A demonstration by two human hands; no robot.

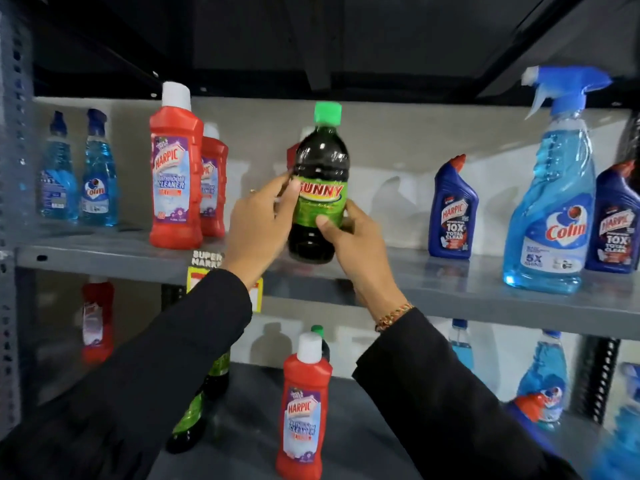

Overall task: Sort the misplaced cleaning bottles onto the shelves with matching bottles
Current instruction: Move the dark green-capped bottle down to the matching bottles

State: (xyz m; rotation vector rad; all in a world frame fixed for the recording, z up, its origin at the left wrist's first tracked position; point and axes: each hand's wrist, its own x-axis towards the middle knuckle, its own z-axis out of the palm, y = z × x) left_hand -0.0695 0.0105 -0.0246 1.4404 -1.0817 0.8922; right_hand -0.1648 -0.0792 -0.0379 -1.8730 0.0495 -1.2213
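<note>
A dark Sunny bottle (320, 161) with a green cap and green label is held upright just above the upper shelf (450, 285), in the middle. My left hand (259, 223) grips its left side and my right hand (353, 237) wraps its lower right side. Two red Harpic bathroom cleaner bottles (176, 174) stand to the left on that shelf. Another red bottle is partly hidden behind the Sunny bottle. On the lower shelf (346, 410) stand a red Harpic bottle (304, 410) and green-labelled dark Sunny bottles (197, 407), partly hidden by my left sleeve.
The upper shelf also holds two blue Colin refill bottles (79, 174) at far left, blue Harpic toilet cleaners (452, 209) and a large Colin spray bottle (554, 202) at right. Below, more blue Colin bottles (543, 375) stand at right and a red bottle (97, 320) at left.
</note>
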